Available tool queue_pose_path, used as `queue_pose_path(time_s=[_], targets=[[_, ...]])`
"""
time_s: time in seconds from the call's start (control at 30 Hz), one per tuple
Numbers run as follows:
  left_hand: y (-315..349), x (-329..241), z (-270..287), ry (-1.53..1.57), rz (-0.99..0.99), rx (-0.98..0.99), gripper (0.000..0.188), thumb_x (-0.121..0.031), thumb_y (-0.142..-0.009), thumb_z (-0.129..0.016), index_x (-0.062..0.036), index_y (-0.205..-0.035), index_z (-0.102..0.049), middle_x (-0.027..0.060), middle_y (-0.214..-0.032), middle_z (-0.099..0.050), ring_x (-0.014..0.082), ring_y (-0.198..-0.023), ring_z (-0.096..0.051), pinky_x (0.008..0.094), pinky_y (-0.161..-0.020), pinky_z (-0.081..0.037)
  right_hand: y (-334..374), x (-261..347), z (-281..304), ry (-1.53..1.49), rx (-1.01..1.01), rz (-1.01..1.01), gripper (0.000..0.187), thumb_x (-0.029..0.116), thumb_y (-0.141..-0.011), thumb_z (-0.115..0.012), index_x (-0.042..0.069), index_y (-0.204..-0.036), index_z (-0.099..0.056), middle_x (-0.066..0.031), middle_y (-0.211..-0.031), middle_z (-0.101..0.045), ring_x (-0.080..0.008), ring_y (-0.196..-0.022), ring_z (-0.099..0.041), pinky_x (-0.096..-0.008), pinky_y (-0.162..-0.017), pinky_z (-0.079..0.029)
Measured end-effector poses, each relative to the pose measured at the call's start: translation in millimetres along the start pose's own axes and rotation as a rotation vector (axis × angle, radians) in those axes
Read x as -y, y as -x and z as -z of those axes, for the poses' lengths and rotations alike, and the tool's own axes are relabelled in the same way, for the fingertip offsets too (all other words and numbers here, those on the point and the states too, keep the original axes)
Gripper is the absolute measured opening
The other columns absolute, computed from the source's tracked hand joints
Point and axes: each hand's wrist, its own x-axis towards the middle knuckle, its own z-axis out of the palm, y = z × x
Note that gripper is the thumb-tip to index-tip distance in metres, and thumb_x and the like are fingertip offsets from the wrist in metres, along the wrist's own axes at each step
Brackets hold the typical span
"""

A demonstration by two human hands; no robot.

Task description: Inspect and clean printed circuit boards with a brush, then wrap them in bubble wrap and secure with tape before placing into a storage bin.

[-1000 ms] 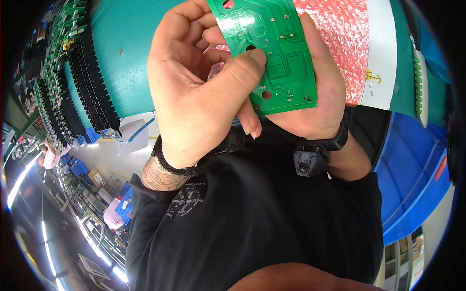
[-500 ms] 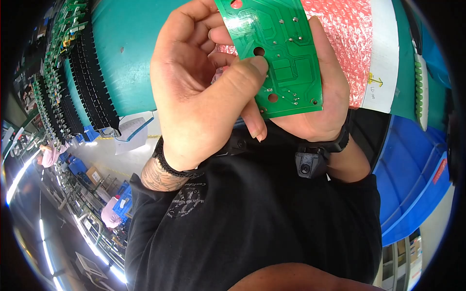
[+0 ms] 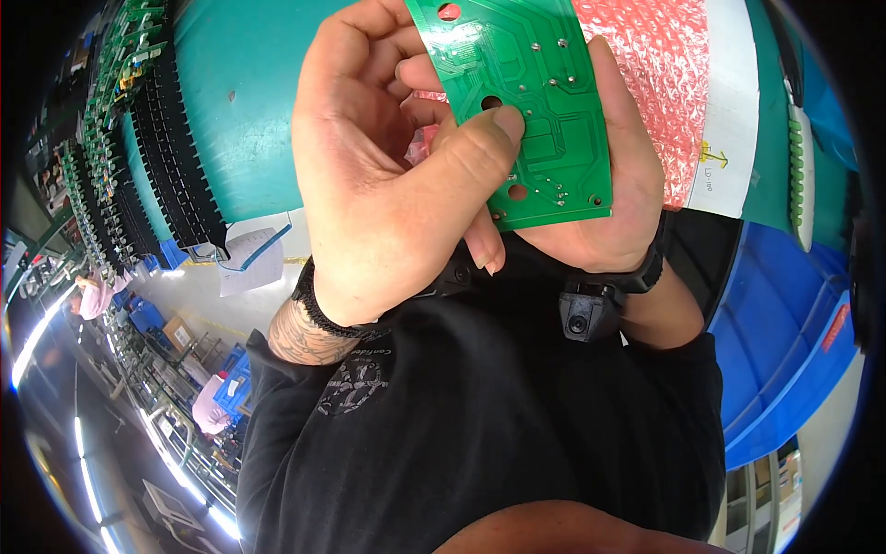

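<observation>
A green circuit board (image 3: 554,171) is held up in front of my chest, its face with traces, solder joints and round holes turned toward me. My left hand (image 3: 378,212) grips its left side, the thumb lying on the face just below a dark round hole and the fingers curled behind. Along the right edge and underneath, my right hand (image 3: 632,171) supports the board, most of its fingers hidden behind it. Something pinkish and shiny shows in the gap by my left palm; I cannot tell what it is.
Pink bubble wrap (image 3: 651,102) and a white sheet (image 3: 729,111) lie on the green work surface (image 3: 245,111). At left a black slotted rack (image 3: 175,138) stands by rows of upright circuit boards (image 3: 101,138). A blue bin (image 3: 784,342) is at right. People in pink work farther off at left.
My left thumb has slid slightly right across the board's face and now overlaps the lower rim of the dark hole. The board has shifted a little; both hands keep their hold.
</observation>
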Motion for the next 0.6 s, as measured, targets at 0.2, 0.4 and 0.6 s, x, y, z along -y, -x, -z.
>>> queue_pose_path(time_s=[0.2,0.4,0.6], targets=[[-1.4,-1.3,0.0,-0.015,-0.001,0.007,0.05,0.01,-0.088,-0.058,0.0122,-0.135,-0.04,0.0172,-0.112,-0.063,0.0165,-0.039,-0.055,0.026,-0.03,-0.047,-1.9,0.2,14.0,0.039,0.215,-0.021,0.085,0.059,-0.109,-0.01,-0.009,-0.152,-0.035,-0.0325,-0.14,-0.054,-0.0336,-0.077,-0.068,-0.0395,-0.052,-0.056],[-1.8,-0.8,2.6,0.0,-0.017,0.032,0.052,0.01,-0.088,-0.058,0.0129,-0.136,-0.039,0.018,-0.113,-0.063,0.0169,-0.04,-0.056,0.026,-0.03,-0.048,-3.0,1.3,25.1,0.074,0.4,-0.04,0.087,0.06,-0.108,-0.009,-0.011,-0.152,-0.035,-0.0332,-0.138,-0.056,-0.0334,-0.074,-0.068,-0.0393,-0.05,-0.055],[-2.8,-3.1,-4.5,0.04,0.003,-0.024,0.05,0.008,-0.089,-0.058,0.0122,-0.134,-0.039,0.0176,-0.11,-0.064,0.0169,-0.04,-0.055,0.0257,-0.029,-0.047,-0.8,-4.8,20.7,-0.163,0.35,0.022,0.083,0.06,-0.109,-0.012,-0.005,-0.154,-0.037,-0.0326,-0.15,-0.047,-0.0373,-0.109,-0.066,-0.0431,-0.082,-0.058]])
